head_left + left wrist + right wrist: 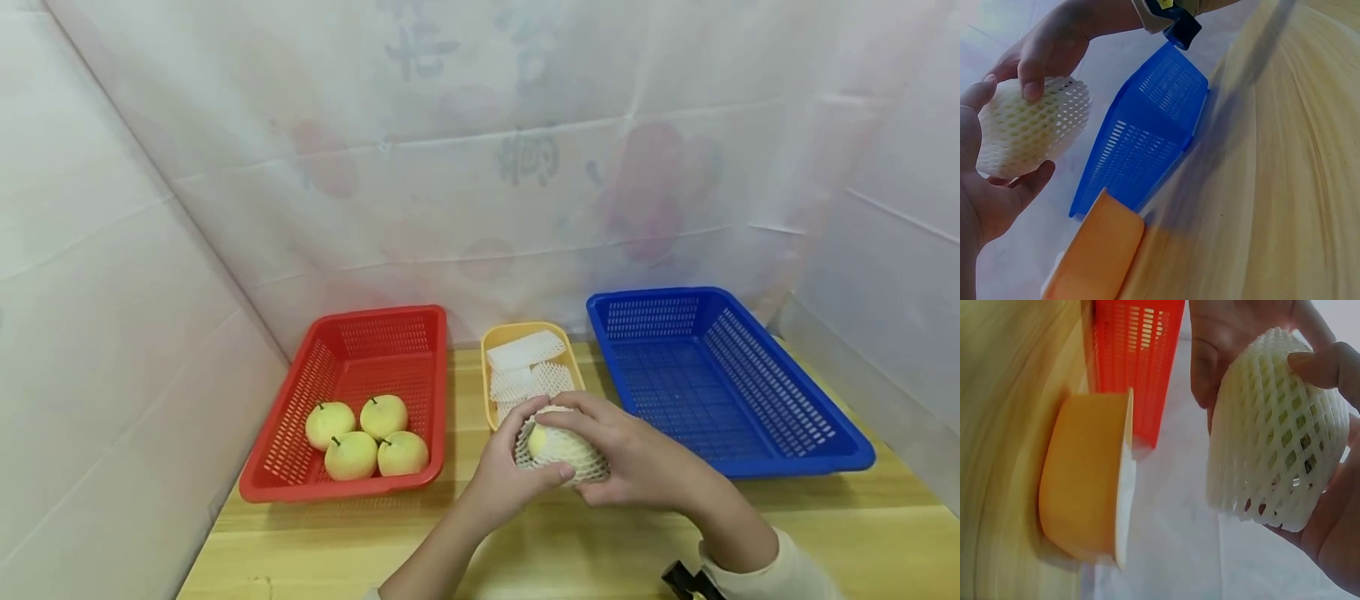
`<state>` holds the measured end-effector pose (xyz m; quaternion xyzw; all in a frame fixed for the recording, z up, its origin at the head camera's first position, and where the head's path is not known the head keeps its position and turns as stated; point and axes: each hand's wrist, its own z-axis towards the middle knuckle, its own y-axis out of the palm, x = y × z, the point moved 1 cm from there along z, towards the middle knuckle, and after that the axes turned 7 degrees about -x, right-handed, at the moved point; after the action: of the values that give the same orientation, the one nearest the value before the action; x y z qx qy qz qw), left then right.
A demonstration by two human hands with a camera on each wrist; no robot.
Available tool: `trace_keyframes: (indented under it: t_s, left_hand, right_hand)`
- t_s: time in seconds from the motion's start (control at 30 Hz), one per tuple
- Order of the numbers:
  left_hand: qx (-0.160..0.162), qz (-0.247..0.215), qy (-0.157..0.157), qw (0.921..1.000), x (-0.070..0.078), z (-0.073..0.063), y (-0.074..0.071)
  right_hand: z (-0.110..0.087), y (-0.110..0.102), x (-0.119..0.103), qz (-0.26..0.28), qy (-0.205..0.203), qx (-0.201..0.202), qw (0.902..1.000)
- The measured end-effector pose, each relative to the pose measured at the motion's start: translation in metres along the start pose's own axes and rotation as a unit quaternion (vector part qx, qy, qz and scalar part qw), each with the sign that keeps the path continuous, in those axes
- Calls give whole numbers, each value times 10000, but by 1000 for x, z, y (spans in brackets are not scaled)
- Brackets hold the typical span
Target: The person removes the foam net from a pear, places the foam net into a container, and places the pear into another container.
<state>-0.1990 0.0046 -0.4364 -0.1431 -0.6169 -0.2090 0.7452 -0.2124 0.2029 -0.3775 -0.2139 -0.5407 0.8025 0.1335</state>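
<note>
A yellow pear [537, 442] sits inside a white foam net sleeve [573, 458], held up over the table in front of the small yellow tray. My left hand [501, 477] grips it from the left side, thumb across the near face. From the right, my right hand [637, 457] holds the netted pear, with its fingers over the top and thumb below. In the right wrist view the foam net [1272, 437] covers most of the fruit, and its diamond holes are stretched open.
Several bare pears [351, 456] lie at the near end of the red basket [255, 487] on the left. The yellow tray [486, 392] holds more white foam nets [527, 350]. A blue basket [817, 467] stands on the right. Behind hangs a pale curtain [465, 167].
</note>
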Motion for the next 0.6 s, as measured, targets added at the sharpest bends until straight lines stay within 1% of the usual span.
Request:
trace_keyframes:
  t_s: [0.1,0.23,0.47,0.6]
  left_hand:
    - [39,72,-2,10000,-4,-3,-1]
    - [42,194,58,9998,-9,-4,-6]
    - [-95,71,-85,9999,-21,-7,-14]
    - [-139,47,-73,9999,-28,-8,-18]
  right_hand:
    - [-1,6,-3,105,182,-134,9997]
    - [0,13,-4,266,267,-177,9991]
    - [2,27,-3,521,464,-272,9972]
    - [4,31,-3,617,413,-326,9967]
